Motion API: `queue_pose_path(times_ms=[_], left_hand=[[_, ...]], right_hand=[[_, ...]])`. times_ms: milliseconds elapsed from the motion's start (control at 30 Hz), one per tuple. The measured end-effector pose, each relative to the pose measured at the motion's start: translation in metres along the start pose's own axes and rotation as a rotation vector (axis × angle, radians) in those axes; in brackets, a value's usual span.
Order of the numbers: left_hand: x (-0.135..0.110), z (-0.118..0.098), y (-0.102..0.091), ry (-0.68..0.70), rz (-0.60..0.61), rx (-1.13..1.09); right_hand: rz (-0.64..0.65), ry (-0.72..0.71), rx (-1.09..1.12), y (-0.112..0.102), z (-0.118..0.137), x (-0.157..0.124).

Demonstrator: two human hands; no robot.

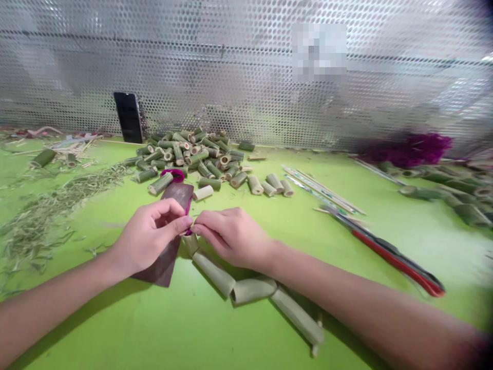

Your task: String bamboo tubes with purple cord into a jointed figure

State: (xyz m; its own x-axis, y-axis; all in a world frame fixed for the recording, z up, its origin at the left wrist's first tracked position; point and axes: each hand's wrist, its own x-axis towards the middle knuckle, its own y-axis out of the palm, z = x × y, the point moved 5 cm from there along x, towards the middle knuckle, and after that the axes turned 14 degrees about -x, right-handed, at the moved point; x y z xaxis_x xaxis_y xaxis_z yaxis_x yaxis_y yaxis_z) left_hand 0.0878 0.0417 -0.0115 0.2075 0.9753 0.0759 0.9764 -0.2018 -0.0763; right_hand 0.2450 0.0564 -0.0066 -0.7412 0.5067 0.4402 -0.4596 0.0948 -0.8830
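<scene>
A purple cord runs down from a small coil to the fingertips of both hands. My left hand pinches it between thumb and fingers, just above the end of a chain of pale peeled bamboo tubes. Touching it from the other side, my right hand is closed in a pinch on the cord. The exact loop or knot is hidden by the fingertips. Several tubes lie strung end to end towards the lower right, passing below my right wrist. Under the left hand lies a flat brown strip.
A pile of green bamboo pieces lies ahead, with peeled ones beside it. Shavings spread at left. A phone leans on the perforated metal wall. Red-and-black-handled cutters, thin sticks and a purple bundle are at right.
</scene>
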Motion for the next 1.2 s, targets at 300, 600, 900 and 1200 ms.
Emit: queue_pose_path(times_ms=[300, 600, 900, 1200], left_hand=[[-0.007, 0.002, 0.002, 0.127, -0.033, 0.120], [-0.007, -0.008, 0.005, 0.190, -0.083, 0.244], [-0.007, -0.012, 0.005, 0.196, -0.099, 0.318], [0.000, -0.012, -0.002, 0.247, -0.128, 0.300]], right_hand=[[0.056, 0.183, 0.330, 0.004, -0.006, 0.001], [0.035, 0.485, 0.819, 0.011, -0.008, 0.007], [0.026, 0.516, 1.108, -0.003, -0.009, 0.012], [0.034, 0.486, 1.202, 0.001, -0.004, 0.012]])
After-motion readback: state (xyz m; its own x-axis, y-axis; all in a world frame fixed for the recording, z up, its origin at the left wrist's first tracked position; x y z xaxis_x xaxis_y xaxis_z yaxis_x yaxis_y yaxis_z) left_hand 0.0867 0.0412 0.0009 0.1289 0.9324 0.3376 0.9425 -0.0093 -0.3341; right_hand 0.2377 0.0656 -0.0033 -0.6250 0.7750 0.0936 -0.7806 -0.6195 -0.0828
